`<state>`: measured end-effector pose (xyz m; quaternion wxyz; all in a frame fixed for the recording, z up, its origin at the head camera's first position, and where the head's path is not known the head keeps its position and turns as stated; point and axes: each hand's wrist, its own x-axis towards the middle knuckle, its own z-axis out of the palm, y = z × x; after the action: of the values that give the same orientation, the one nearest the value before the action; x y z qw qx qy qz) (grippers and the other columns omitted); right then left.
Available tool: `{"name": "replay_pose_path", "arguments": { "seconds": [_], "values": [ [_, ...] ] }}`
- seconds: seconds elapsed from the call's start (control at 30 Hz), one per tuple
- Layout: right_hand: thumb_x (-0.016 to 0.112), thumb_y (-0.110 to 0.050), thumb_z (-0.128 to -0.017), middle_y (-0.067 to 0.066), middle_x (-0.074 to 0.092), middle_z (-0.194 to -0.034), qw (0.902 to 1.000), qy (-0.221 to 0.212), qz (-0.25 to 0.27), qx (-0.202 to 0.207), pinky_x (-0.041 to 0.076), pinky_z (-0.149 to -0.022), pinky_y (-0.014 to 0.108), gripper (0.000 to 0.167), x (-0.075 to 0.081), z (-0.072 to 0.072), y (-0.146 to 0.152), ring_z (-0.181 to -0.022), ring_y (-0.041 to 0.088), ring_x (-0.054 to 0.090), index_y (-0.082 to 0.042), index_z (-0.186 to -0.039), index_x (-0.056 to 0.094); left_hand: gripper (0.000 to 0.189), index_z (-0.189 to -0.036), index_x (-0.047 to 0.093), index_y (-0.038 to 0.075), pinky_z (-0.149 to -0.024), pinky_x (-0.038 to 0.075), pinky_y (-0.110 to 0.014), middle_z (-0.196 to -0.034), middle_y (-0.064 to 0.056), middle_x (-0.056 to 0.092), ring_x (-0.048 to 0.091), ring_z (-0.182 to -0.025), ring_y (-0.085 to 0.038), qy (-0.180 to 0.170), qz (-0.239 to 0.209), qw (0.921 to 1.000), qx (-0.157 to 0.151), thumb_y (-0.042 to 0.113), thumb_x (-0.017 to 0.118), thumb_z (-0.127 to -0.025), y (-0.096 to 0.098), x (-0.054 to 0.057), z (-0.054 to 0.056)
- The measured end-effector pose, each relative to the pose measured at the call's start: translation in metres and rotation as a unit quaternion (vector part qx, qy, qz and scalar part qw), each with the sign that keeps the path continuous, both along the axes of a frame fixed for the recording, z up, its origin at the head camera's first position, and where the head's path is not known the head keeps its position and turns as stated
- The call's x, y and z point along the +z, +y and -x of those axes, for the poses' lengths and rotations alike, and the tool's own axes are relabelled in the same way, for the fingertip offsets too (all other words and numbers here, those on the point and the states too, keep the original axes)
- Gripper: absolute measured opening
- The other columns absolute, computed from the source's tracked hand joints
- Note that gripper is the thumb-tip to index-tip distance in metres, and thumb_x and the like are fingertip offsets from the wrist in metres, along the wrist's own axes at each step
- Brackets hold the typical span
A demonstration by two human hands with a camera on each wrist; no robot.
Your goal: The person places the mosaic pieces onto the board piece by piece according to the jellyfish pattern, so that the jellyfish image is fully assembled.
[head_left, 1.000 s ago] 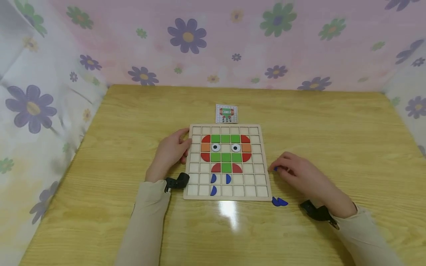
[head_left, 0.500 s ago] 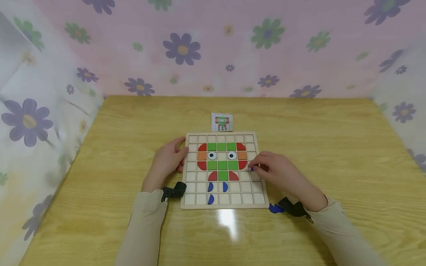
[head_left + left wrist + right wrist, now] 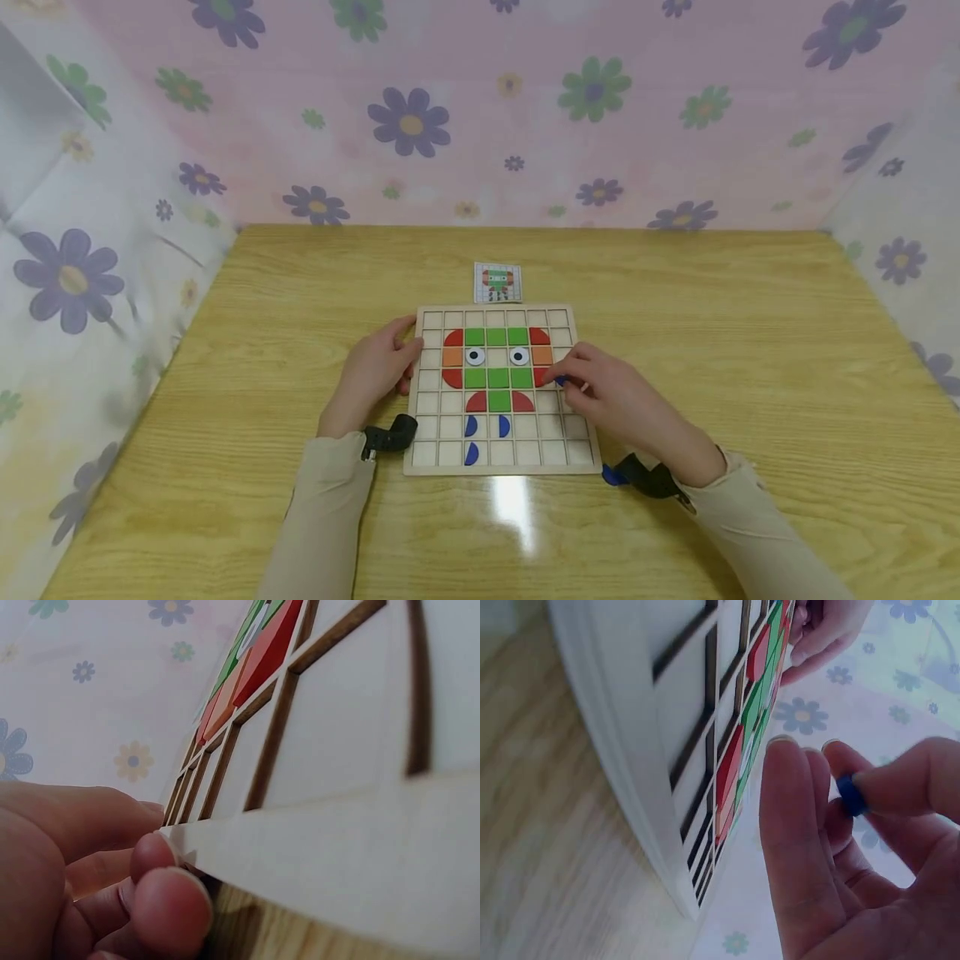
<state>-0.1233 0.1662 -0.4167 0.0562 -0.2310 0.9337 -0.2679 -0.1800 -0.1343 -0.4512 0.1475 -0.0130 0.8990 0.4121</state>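
Note:
A wooden grid board bears a figure of green squares, red quarter rounds, orange squares and two round eye pieces. Several blue half-circles lie in its lower cells. At the board's left edge is my left hand, its thumb and fingers gripping the rim. My right hand hovers above the board's right side, pinching another blue half-circle piece between thumb and fingers. In the right wrist view that piece is seen edge-on, raised off the board.
Behind the board lies a small pattern card showing a similar figure. By the board's near right corner is loose blue material, partly hidden by the right wrist camera. Flowered cloth surrounds the wooden table.
My right hand has moved left from beside the board to over its right columns, carrying the blue half-circle. The left hand stays at the left edge. The head view has tilted slightly.

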Motion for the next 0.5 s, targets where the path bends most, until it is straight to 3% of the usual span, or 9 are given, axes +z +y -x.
{"name": "replay_pose_path", "arguments": {
  "seconds": [0.17, 0.4, 0.5],
  "values": [
    [0.056, -0.011, -0.084, -0.008, 0.050, -0.091, 0.9997, 0.003, 0.000, 0.023, 0.041, -0.063, 0.025, 0.013, 0.001, -0.004, -0.011, -0.073, 0.009, 0.045, -0.018, -0.093, 0.061, 0.048, -0.137, 0.035, 0.024, -0.048, 0.042, -0.031, -0.063, -0.006, 0.057, 0.055, -0.045, -0.020, -0.005, -0.007, 0.9999, 0.007, 0.034, 0.047, -0.091, -0.002, -0.001, -0.001],
    [0.063, -0.020, -0.083, -0.016, 0.056, -0.085, 0.9972, -0.053, 0.006, 0.052, 0.044, -0.068, 0.023, 0.013, -0.003, -0.013, -0.030, -0.075, 0.002, 0.050, -0.021, -0.097, 0.063, 0.049, -0.137, 0.035, 0.026, -0.049, 0.042, -0.032, -0.063, -0.005, 0.057, 0.055, -0.045, -0.020, -0.007, -0.007, 0.9999, 0.003, 0.036, 0.047, -0.091, -0.001, -0.002, 0.000],
    [0.065, -0.023, -0.082, -0.017, 0.057, -0.082, 0.9968, -0.047, -0.003, 0.065, 0.044, -0.067, 0.022, 0.010, -0.005, -0.013, -0.037, -0.073, -0.001, 0.051, -0.022, -0.091, 0.065, 0.049, -0.137, 0.034, 0.026, -0.047, 0.041, -0.032, -0.063, -0.005, 0.056, 0.055, -0.045, -0.020, 0.001, -0.006, 1.0000, 0.000, 0.036, 0.047, -0.091, -0.001, -0.001, 0.002]
  ]
}}
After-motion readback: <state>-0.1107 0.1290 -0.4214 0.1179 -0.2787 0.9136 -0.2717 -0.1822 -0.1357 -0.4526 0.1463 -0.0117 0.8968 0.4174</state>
